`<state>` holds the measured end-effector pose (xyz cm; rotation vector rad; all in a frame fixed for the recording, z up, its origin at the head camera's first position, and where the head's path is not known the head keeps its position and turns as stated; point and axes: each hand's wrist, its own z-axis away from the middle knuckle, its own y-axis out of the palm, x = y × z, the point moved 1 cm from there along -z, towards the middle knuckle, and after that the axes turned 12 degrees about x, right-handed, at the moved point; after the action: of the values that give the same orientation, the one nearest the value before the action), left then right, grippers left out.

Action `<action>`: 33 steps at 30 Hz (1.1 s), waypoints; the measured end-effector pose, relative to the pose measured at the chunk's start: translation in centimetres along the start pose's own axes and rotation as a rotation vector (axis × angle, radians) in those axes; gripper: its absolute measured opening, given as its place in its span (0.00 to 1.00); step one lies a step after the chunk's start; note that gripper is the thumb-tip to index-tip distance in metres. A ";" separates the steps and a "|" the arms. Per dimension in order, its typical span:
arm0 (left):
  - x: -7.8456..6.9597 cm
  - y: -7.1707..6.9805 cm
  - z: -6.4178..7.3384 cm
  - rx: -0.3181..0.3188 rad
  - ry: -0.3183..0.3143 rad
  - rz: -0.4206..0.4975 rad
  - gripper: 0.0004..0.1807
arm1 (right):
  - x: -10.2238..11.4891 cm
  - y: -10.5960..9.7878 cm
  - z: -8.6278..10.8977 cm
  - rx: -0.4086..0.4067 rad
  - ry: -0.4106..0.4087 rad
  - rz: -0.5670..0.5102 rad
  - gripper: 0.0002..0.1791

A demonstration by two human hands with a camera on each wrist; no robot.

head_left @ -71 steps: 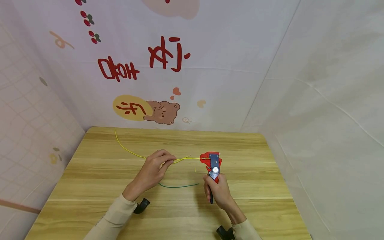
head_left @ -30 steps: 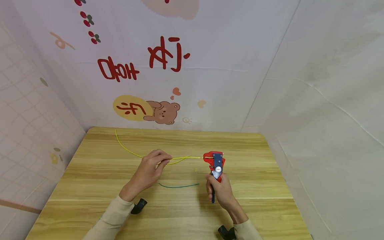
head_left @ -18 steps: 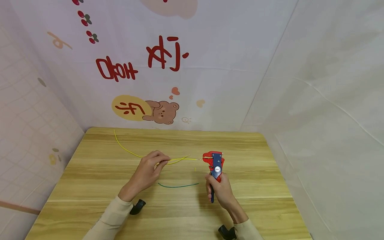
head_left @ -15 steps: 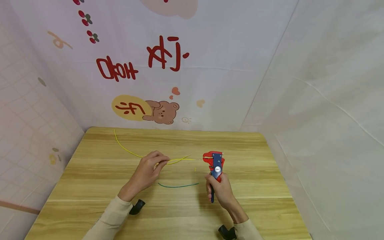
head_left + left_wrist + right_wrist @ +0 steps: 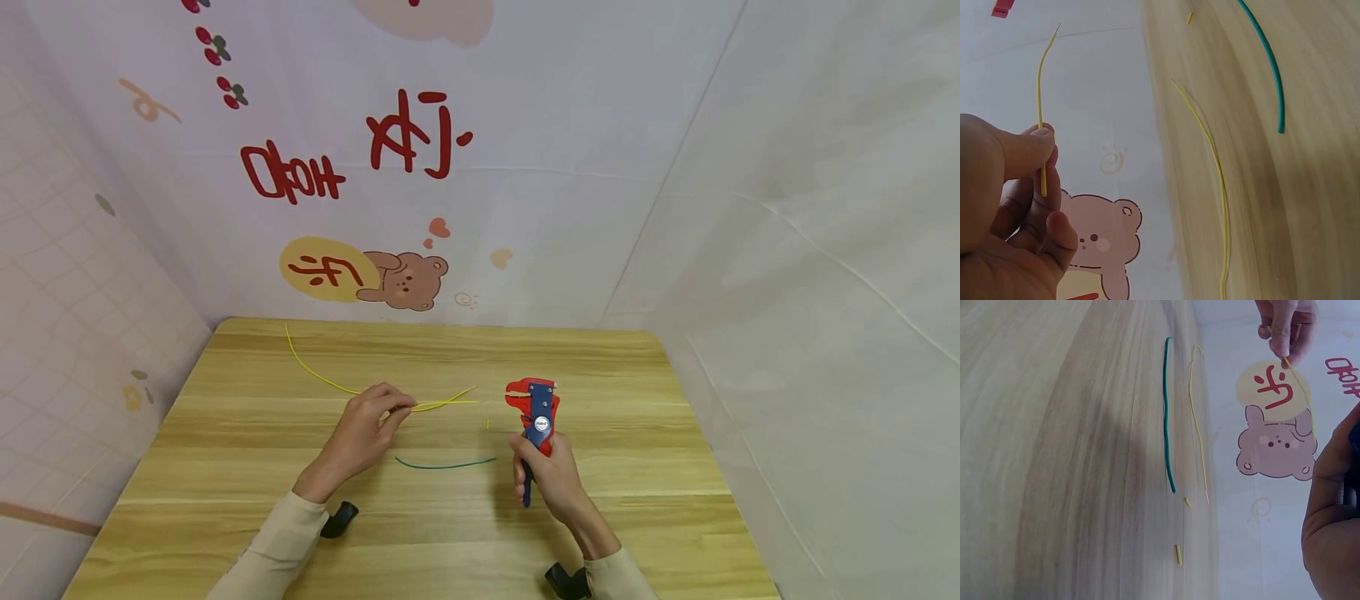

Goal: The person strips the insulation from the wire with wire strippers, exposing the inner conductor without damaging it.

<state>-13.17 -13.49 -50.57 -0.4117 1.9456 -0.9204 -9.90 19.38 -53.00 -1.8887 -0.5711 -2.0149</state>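
My left hand (image 5: 362, 432) pinches a short yellow wire (image 5: 1040, 87) between thumb and fingers, raised above the table. In the left wrist view its far tip is thin and bare, and its other end shows just below my thumb. My right hand (image 5: 551, 479) grips the handles of a red and blue wire stripper (image 5: 540, 408). The stripper's jaws stand apart, facing left, a small gap from the wire's bare tip. A longer yellow wire (image 5: 322, 379) lies on the table, running behind my left hand. Closer to me lies a green wire (image 5: 446, 467).
Two little yellow cut-offs lie on the wooden table (image 5: 420, 542); the right wrist view shows a nearer piece (image 5: 1187, 502) and a longer piece (image 5: 1179, 554). A printed cloth wall (image 5: 555, 208) rises at the back edge. Black wrist fittings (image 5: 340, 520) sit by both sleeves.
Earlier the short wire's end was inside the stripper's jaws. My left hand has drawn it out to the left, and its tip shows bare. My right hand has barely moved.
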 end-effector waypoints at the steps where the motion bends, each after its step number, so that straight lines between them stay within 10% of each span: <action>1: 0.1 0.0 0.1 0.002 -0.004 0.001 0.07 | 0.0 0.0 0.0 -0.002 0.003 -0.002 0.20; 33: 3.4 2.6 1.4 0.093 -0.100 0.027 0.07 | -0.3 -0.3 0.0 0.007 0.001 -0.036 0.16</action>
<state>-13.60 -14.48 -54.95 -0.3697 1.8063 -0.9515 -10.05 19.64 -53.29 -1.8870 -0.6148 -2.0333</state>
